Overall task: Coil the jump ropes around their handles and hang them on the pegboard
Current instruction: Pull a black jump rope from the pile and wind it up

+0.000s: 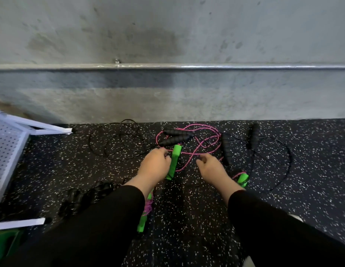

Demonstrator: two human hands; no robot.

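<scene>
Gathering step judged under way on the floor [187, 209]: a green handle [174, 162] is clasped in the left hand [155, 164], pink rope [194, 149] appears pinched by the right hand [211, 166]; winding is called for next, pegboard [8, 149] lying leftward.

Left hand [155, 164] covers the lower side of the green handle [173, 162]; we can't tell if its fingers [164, 152] grip it. Right hand [211, 166] fingers curl under, so contact with the pink rope [189, 153] is unclear. Sleeves hide a second green handle [141, 223] and the black coil [81, 197]. Pegboard [6, 151] is cut off at the left edge.
</scene>
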